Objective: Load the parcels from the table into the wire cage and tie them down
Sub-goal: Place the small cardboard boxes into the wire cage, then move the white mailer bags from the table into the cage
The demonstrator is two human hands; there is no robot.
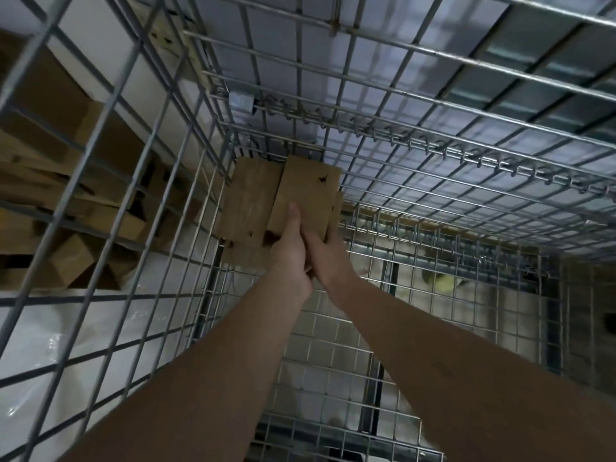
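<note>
Both my arms reach deep into the wire cage (213, 181), toward its far left corner. My left hand (290, 251) and my right hand (325, 258) together grip a flat brown cardboard parcel (308, 191), my left thumb pressed along its top face. It rests tilted against a second brown parcel (248, 201) that lies in the corner, next to the cage's left wall. The fingers of both hands are hidden under the held parcel.
Wire mesh walls surround my arms on the left, far side and right, with a mesh floor (326, 355) below. Outside the left wall lie piled cardboard boxes (76, 225) and white plastic sheeting (66, 331).
</note>
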